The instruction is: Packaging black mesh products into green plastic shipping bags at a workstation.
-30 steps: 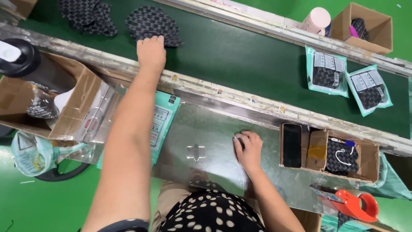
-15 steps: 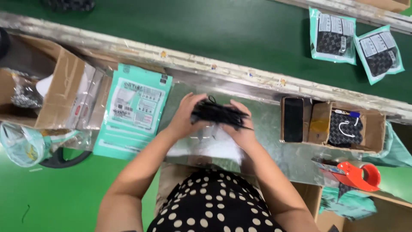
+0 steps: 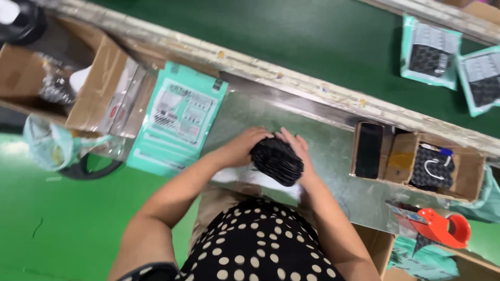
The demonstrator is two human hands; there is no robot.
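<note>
Both my hands hold a bundled black knitted item [image 3: 277, 160] over the metal worktop [image 3: 333, 156] in front of me. My left hand [image 3: 241, 147] grips its left side with curled fingers. My right hand [image 3: 299, 153] wraps its right side and top. The bundle looks folded or rolled into a compact lump. A stack of teal printed packaging bags [image 3: 179, 117] lies on the worktop just left of my hands.
A green conveyor belt [image 3: 291, 39] runs beyond the worktop, carrying two packed teal bags [image 3: 429, 51] at the upper right. An open cardboard box [image 3: 416, 158] with a phone and black items sits right. A red tape dispenser [image 3: 440, 228] lies lower right. Cardboard boxes [image 3: 62, 78] stand left.
One second ago my left hand reached to the belt for the black item. It came back to the worktop, and both hands now squeeze the item into a tighter bundle.
</note>
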